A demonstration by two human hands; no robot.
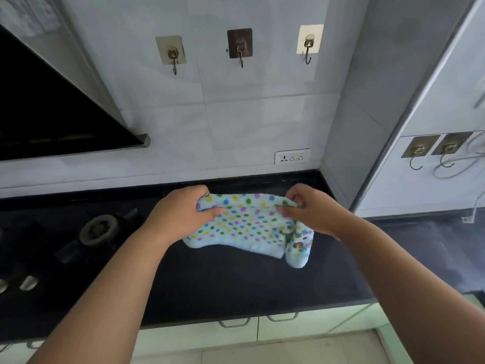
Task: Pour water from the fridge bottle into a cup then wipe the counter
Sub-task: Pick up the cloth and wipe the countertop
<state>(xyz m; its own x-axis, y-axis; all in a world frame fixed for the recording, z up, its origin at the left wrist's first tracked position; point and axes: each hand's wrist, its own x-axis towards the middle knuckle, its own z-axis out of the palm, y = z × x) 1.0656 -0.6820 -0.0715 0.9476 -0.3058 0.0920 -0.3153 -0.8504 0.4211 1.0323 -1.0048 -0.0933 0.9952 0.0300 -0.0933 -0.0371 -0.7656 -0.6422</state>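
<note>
Cloth (245, 224) stretched over the counter (236, 285), pinched by left hand (183, 210) and right hand (308, 210).

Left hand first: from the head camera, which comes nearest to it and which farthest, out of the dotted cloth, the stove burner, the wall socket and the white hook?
1. Dotted cloth: gripped in the left hand itself.
2. Stove burner: on the counter, just to its left.
3. Wall socket: on the tiled wall, up and to the right.
4. White hook: high on the wall, far right.
</note>
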